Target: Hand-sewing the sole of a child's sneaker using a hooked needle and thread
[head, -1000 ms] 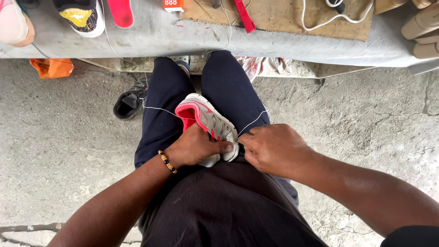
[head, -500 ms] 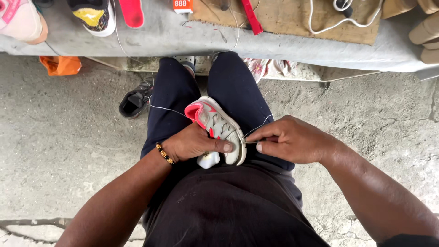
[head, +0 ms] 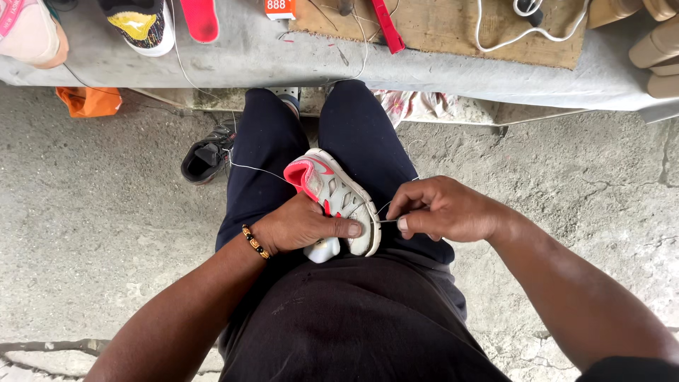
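Hands at work over a lap, seen from above. Left hand (head: 300, 225) reaching in from seven o'clock, forearm angled up across the thigh, beaded black-and-gold bracelet (head: 254, 241) at the wrist. Fingers wrapped round a small grey and white child's trainer with a pink collar (head: 332, 194), thumb laid flat along its side toward three o'clock. Trainer resting on the dark navy trousers (head: 265, 148) between the thighs, heel opening toward eleven o'clock, sole edge toward four o'clock.

Right hand (head: 445, 210) coming in from four o'clock, wrist slightly raised, fingers curled in and pinched shut on a thin white thread (head: 254, 169) just beside the sole edge. Whether a needle sits in the pinch, cannot tell. Thread running taut across the trainer and off toward ten o'clock.

Grey workbench edge (head: 283, 67) close at twelve o'clock, just past the knees. Bare concrete floor (head: 106, 212) open at nine and three o'clock. Black shoe (head: 205, 159) lying on the floor at ten o'clock, just beside the left leg.
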